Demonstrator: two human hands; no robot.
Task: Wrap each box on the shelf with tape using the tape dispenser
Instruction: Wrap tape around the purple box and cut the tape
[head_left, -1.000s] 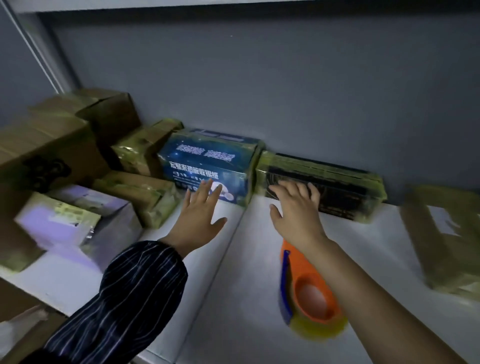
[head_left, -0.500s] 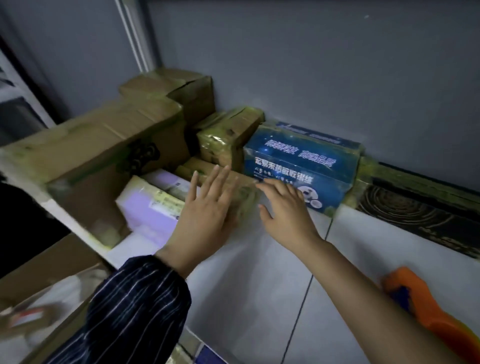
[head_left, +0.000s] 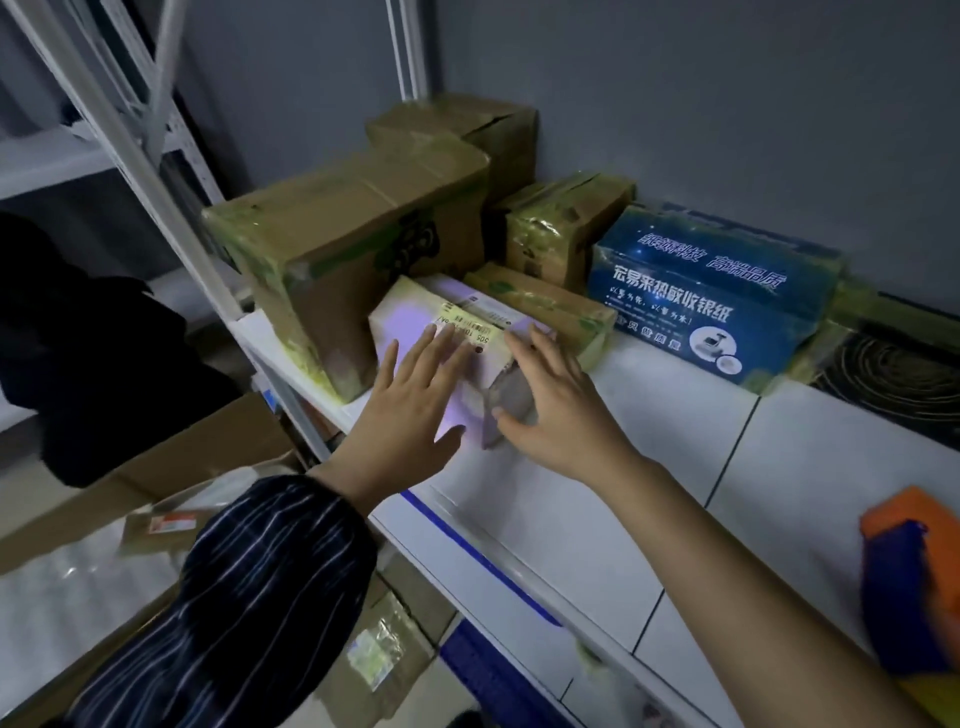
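Both hands open, fingers straight and spread, neither holding anything. Left hand (head_left: 410, 395) lies over the top of the pale box (head_left: 408, 306), fingertips on its yellow label (head_left: 467, 325). Right hand (head_left: 550, 400) is just beside it on the box's right end, thumb down by the near corner. Hands sit close together with a gap between the thumbs. They look like they touch the box, but I can't tell if there's any pressure. The pale box sits at the near left of the shelf (head_left: 623, 467), wedged between the big cardboard box (head_left: 353, 249) on its left and a flat taped box (head_left: 545, 306) behind and to the right. Farther right are the blue box (head_left: 717, 291) and a dark box with a coil print (head_left: 893, 374). All the neighbours show yellow-green film; the pale one doesn't obviously, so I'd say it's the next one to wrap. Step in hand: selecting and reaching, no grip made yet. Next move: close both hands on the box ends and pull it near and right onto bare shelf. It's tight against the neighbours, so expect drag. The tape dispenser (head_left: 909, 571) lies at the near right edge, well apart and blurred, so the right hand must let go and reach back for it.
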